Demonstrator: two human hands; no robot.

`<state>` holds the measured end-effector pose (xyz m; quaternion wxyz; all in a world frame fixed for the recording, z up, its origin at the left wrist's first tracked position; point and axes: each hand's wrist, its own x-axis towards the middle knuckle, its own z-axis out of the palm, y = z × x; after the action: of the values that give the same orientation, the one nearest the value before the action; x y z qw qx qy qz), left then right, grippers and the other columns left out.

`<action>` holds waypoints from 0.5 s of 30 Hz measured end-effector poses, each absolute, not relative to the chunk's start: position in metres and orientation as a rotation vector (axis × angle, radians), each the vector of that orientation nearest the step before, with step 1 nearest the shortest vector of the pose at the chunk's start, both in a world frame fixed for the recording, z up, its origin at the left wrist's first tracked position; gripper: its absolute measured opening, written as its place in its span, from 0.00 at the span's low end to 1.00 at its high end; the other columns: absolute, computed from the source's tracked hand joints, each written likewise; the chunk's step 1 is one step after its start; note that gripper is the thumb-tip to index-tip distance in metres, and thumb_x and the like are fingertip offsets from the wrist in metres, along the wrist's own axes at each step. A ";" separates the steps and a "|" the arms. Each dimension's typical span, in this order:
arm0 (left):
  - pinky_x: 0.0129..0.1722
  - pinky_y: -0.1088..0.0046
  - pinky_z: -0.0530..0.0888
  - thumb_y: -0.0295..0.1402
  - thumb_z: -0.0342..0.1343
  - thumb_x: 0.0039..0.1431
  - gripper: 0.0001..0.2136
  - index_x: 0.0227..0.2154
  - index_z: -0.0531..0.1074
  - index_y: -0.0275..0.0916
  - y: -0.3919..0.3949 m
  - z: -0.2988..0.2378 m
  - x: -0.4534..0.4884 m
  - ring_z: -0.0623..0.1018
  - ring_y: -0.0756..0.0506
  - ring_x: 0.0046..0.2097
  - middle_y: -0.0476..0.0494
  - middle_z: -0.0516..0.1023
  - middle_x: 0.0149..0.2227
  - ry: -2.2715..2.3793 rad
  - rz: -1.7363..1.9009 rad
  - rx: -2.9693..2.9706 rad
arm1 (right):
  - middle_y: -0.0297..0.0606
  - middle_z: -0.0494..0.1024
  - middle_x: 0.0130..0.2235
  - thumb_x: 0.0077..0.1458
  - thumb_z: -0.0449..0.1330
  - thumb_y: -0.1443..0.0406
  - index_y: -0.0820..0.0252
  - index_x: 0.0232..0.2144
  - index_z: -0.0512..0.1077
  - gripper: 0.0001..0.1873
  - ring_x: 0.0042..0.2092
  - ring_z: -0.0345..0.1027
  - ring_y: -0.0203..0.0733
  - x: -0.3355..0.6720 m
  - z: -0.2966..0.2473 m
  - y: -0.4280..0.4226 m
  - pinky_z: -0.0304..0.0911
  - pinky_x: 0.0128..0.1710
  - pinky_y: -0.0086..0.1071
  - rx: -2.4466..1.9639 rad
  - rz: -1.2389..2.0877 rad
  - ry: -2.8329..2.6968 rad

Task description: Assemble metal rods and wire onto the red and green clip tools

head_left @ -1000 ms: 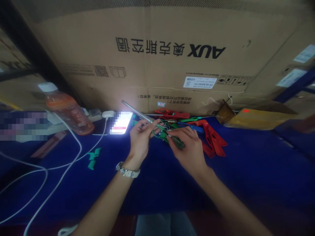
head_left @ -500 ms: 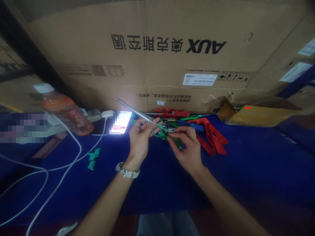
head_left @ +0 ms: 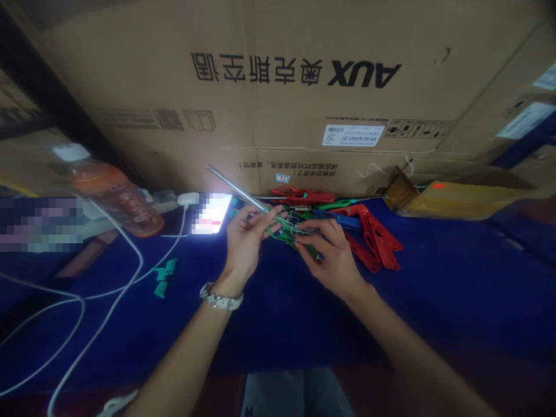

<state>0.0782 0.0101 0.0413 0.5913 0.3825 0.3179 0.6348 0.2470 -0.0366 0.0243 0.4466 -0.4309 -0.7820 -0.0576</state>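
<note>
In the head view, the left hand (head_left: 247,234) pinches the lower end of a slim metal tube (head_left: 236,185), which tilts over the blue tabletop (head_left: 278,324) before the cardboard box (head_left: 260,121), while the right hand (head_left: 329,246), half curled, has thumb and forefinger nearly together at thin white wires (head_left: 293,230); whether they grip one I cannot tell. A hard tug could pull a wire loose, and a slack left pinch might let the tube swivel into the red plastic handles (head_left: 377,237).
</note>
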 end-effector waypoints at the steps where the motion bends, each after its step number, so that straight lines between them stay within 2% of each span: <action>1: 0.43 0.67 0.81 0.30 0.72 0.46 0.13 0.32 0.73 0.37 0.010 0.041 0.078 0.85 0.42 0.42 0.40 0.85 0.39 0.744 1.476 0.892 | 0.41 0.79 0.46 0.60 0.60 0.70 0.54 0.37 0.75 0.06 0.47 0.70 0.47 0.248 0.024 -0.037 0.65 0.46 0.45 -1.055 -0.116 -1.952; 15: 0.42 0.69 0.80 0.32 0.72 0.46 0.15 0.32 0.70 0.38 0.009 0.040 0.082 0.85 0.43 0.40 0.42 0.86 0.37 0.708 1.491 0.863 | 0.39 0.82 0.48 0.61 0.61 0.71 0.54 0.37 0.74 0.06 0.49 0.72 0.45 0.246 0.017 -0.036 0.69 0.47 0.45 -0.895 -0.037 -1.852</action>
<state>0.0821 0.0086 0.0398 0.5968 0.3718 0.3050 0.6423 0.2456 -0.0358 0.0175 0.5160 -0.3728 -0.7711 -0.0153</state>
